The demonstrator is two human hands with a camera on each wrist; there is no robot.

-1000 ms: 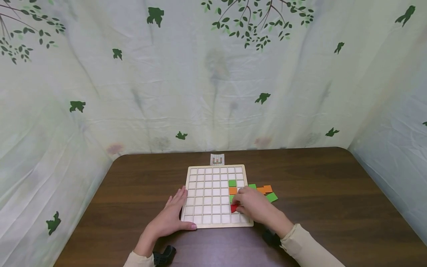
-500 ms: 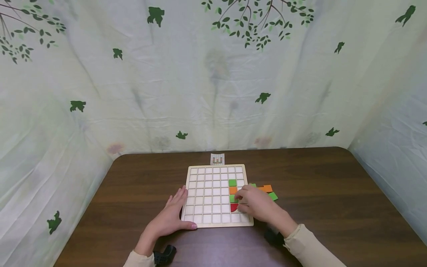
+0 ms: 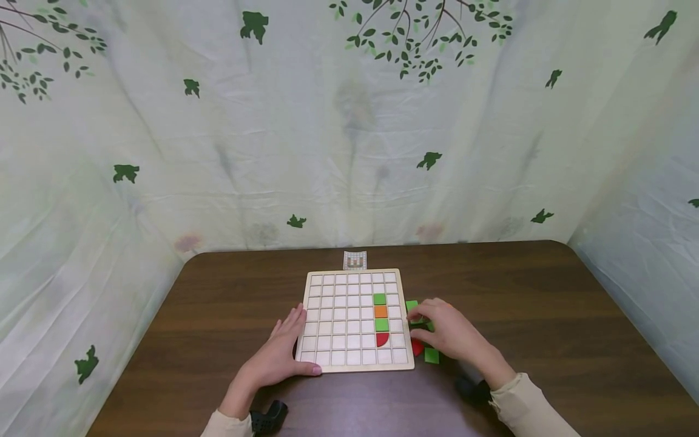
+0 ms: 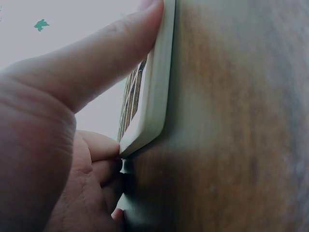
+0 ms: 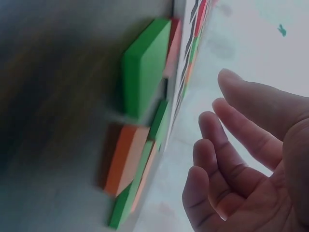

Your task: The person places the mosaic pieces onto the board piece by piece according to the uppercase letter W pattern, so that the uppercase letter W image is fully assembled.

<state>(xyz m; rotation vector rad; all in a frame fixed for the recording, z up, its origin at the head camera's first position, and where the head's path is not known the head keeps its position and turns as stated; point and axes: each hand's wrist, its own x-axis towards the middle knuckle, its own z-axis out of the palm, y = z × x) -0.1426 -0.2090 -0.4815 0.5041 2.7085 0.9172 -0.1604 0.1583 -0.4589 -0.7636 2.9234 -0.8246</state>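
A wooden grid board (image 3: 355,369) with white squares lies on the table. One of its columns holds a green tile (image 3: 379,299), an orange tile (image 3: 380,311), another green tile (image 3: 381,325) and a red quarter-round tile (image 3: 382,339). My left hand (image 3: 275,358) rests at the near left corner, thumb on the front rim and straight fingers along the left side. Just right of the board, my right hand (image 3: 450,328) hovers over loose tiles, fingers loosely bent and nothing between them. The right wrist view shows a thick green block (image 5: 147,67) and an orange one (image 5: 125,159) beside it.
Behind the board lies a small printed card (image 3: 355,260). A loose red piece (image 3: 417,346) and a green tile (image 3: 431,355) lie by the board's right edge; my right hand covers others. The brown table (image 3: 246,285) backs onto a leaf-printed curtain (image 3: 349,152).
My right hand has let go of the red quarter-round tile, now flat in its square, and has moved right, off the board to the loose tiles. The left hand stays put.
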